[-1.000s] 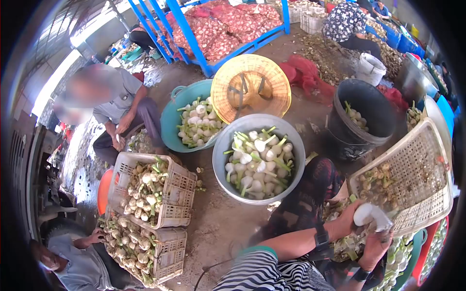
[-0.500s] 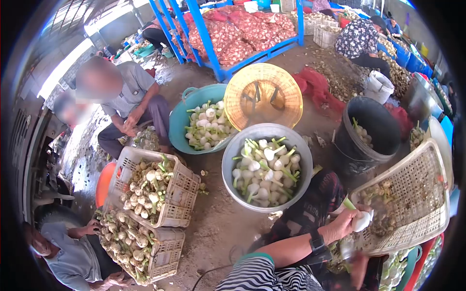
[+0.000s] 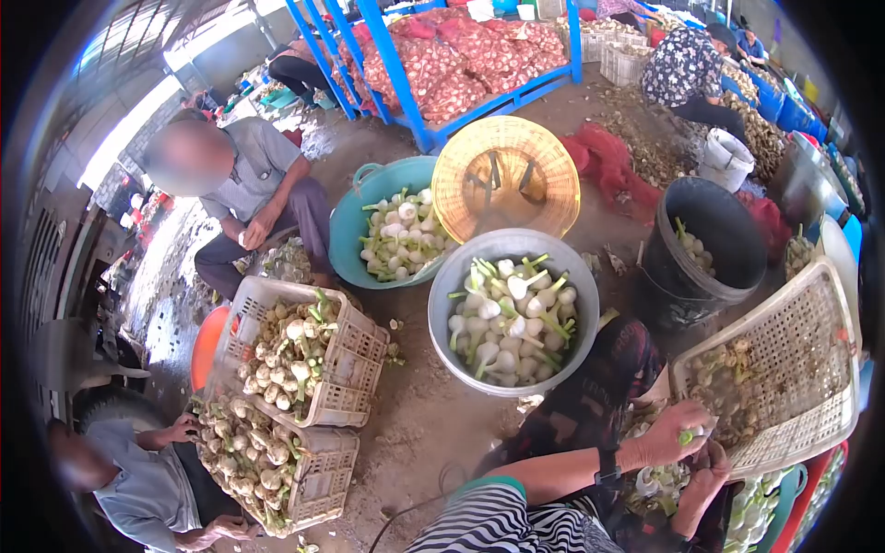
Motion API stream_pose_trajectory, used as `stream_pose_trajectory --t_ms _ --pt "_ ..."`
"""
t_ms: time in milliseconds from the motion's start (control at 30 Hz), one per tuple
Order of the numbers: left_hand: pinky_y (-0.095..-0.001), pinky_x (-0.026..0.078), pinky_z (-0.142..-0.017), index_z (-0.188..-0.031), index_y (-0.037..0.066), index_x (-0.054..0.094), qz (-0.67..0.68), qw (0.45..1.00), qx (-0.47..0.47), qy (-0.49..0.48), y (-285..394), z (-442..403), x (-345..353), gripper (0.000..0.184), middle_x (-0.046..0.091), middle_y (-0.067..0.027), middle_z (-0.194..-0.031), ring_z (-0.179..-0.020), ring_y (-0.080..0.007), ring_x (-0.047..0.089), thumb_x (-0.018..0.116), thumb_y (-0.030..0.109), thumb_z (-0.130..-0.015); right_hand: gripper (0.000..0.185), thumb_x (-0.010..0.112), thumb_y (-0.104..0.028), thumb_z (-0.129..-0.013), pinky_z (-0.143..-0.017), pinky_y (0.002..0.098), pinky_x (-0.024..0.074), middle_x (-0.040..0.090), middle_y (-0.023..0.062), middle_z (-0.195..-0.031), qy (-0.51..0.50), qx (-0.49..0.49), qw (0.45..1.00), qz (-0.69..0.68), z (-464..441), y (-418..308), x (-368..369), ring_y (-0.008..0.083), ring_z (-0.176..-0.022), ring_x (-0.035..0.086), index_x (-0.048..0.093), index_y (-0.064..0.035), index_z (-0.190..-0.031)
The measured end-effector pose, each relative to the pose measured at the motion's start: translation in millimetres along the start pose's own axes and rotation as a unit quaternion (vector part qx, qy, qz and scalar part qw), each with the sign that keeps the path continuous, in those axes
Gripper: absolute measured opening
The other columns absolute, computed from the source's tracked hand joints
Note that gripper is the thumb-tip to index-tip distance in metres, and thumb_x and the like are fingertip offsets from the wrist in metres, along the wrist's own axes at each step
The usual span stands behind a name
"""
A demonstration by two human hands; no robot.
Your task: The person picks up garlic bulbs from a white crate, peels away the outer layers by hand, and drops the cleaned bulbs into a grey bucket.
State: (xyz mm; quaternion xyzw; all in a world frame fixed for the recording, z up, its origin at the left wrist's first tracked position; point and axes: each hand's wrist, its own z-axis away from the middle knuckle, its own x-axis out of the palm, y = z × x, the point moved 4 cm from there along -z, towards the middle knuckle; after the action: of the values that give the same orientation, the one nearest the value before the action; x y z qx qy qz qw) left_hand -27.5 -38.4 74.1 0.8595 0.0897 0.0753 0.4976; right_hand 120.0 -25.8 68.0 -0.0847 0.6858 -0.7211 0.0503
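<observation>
At the right of the frame, a pale slatted crate (image 3: 804, 361) is seen tilted, with brownish bulbs (image 3: 737, 359) gathered along its lower left side, just above the hands. Near the centre, a grey tub (image 3: 516, 241) is filled with white bulbs and green stems (image 3: 518, 288); it is set well apart from the hands, to their upper left. Between these two, higher in the frame, a black bucket (image 3: 678, 300) is placed.

At the lower right, the left hand (image 3: 666, 440) is reached in from the left, and the right hand (image 3: 706, 472) is brought up from below, just beside it. Between them a garlic bulb (image 3: 704, 428) is held at the lower left edge of the crate. It is gripped by the left fingers, which are curled closely round it, so little gap is left. The right fingers are bent towards it from the lower right; whether it is touched by them, or anything else is held there, cannot be told.

The green stem (image 3: 685, 437) is shown as a short stub at the left fingers. The long axis seems to be run from this stub at lower left towards the bulb at upper right, though most is covered.
</observation>
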Motion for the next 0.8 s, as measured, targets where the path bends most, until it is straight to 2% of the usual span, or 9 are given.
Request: stream_pose_trajectory --t_ms 133,233,267,367,500,567,633,700,800 --pt "-0.0389 0.043 -0.083 -0.098 0.003 0.057 -0.025 0.999 0.019 0.014 -3.4 -0.5 4.8 0.025 0.057 -0.0119 -0.095 -0.092 -0.0316 0.053 0.063 0.007 -0.074 0.014 0.049 -0.002 -0.088 -0.064 0.0273 0.0452 0.06 0.0077 -0.081 0.075 -0.126 0.923 0.355 3.2 -11.0 7.2 0.0125 -0.073 0.052 0.057 0.007 -0.096" --pt "-0.0374 0.044 -0.08 -0.097 0.002 0.057 0.077 0.996 -0.039 -0.014 -9.1 -2.8 3.7 0.022 0.059 -0.0101 -0.092 -0.087 -0.027 0.056 0.059 0.007 -0.075 0.017 0.046 -0.001 -0.088 -0.063 0.0288 0.0449 0.06 0.0093 -0.086 0.157 -0.134 0.938 0.278 0.2 1.6 7.7 0.015 -0.076 0.052 0.055 0.0064 -0.1" --pt "-0.0345 0.046 -0.083 -0.1 0.0 0.057 0.35 0.917 -0.187 -0.049 -15.1 -3.3 12.3 0.025 0.061 -0.0099 -0.094 -0.091 -0.0229 0.059 0.055 0.007 -0.076 0.022 0.044 -0.002 -0.088 -0.066 0.028 0.0449 0.06 0.0098 -0.091 0.091 -0.081 0.981 0.149 -6.3 14.6 -0.7 0.0156 -0.08 0.054 0.054 0.0055 -0.106" --pt "-0.0327 0.047 -0.087 -0.105 -0.003 0.056 0.583 0.774 -0.247 0.015 -2.8 -13.2 6.0 0.031 0.062 -0.0132 -0.101 -0.099 -0.0226 0.059 0.052 0.006 -0.076 0.025 0.045 -0.001 -0.087 -0.073 0.0285 0.0448 0.06 0.0088 -0.096 0.101 0.075 0.987 -0.101 -5.3 44.7 -8.9 0.0168 -0.082 0.055 0.053 0.0041 -0.109" --pt "-0.0387 0.044 -0.095 -0.119 -0.005 0.048 0.711 0.615 -0.338 0.037 -50.6 -5.6 21.1 0.044 0.055 -0.0201 -0.12 -0.109 -0.0308 0.056 0.048 0.01 -0.078 0.037 0.044 0.008 -0.076 -0.077 0.0296 0.0481 0.062 0.0085 -0.102 -0.049 -0.101 0.963 0.243 8.6 39.9 2.5 0.0169 -0.085 0.061 0.055 0.0029 -0.112" --pt "-0.0377 0.046 -0.093 -0.128 0.0 0.043 0.731 0.63 -0.261 0.021 -8.9 -18.9 -2.5 0.05 0.052 -0.0157 -0.127 -0.113 -0.0274 0.054 0.049 0.017 -0.082 0.033 0.048 0.007 -0.073 -0.082 0.0282 0.0456 0.063 0.0094 -0.1 -0.025 0.086 0.959 0.27 4.0 24.5 -17.3 0.0182 -0.085 0.062 0.061 0.0038 -0.103" --pt "-0.0415 0.039 -0.1 -0.136 0.002 0.037 0.721 0.642 -0.261 0.001 -1.1 -22.8 -6.1 0.058 0.038 -0.0148 -0.141 -0.129 -0.0285 0.038 0.046 0.02 -0.081 0.038 0.057 -0.031 -0.086 -0.075 0.0294 0.0467 0.065 0.0105 -0.09 -0.058 -0.109 0.981 0.147 4.8 -24.0 -8.8 0.0166 -0.084 0.061 0.063 0.0039 -0.099" --pt "-0.0452 0.034 -0.104 -0.137 0.007 0.038 0.762 0.591 -0.265 -0.007 -1.7 -30.1 -1.6 0.062 0.031 -0.015 -0.144 -0.135 -0.0293 0.026 0.048 0.022 -0.078 0.045 0.057 -0.039 -0.086 -0.074 0.0296 0.0474 0.066 0.0094 -0.087 -0.039 -0.095 0.989 0.103 2.9 -59.1 14.0 0.0158 -0.083 0.061 0.064 0.0036 -0.096" --pt "-0.0504 0.021 -0.109 -0.138 0.018 0.039 0.707 0.665 -0.234 -0.059 -7.2 -38.1 -4.2 0.065 0.025 -0.0116 -0.148 -0.138 -0.0307 0.017 0.054 0.034 -0.076 0.032 0.06 -0.026 -0.086 -0.077 0.0281 0.0473 0.066 0.0095 -0.093 0.025 -0.059 0.993 0.099 -1.8 -49.5 2.6 0.0147 -0.083 0.062 0.064 0.0029 -0.1"
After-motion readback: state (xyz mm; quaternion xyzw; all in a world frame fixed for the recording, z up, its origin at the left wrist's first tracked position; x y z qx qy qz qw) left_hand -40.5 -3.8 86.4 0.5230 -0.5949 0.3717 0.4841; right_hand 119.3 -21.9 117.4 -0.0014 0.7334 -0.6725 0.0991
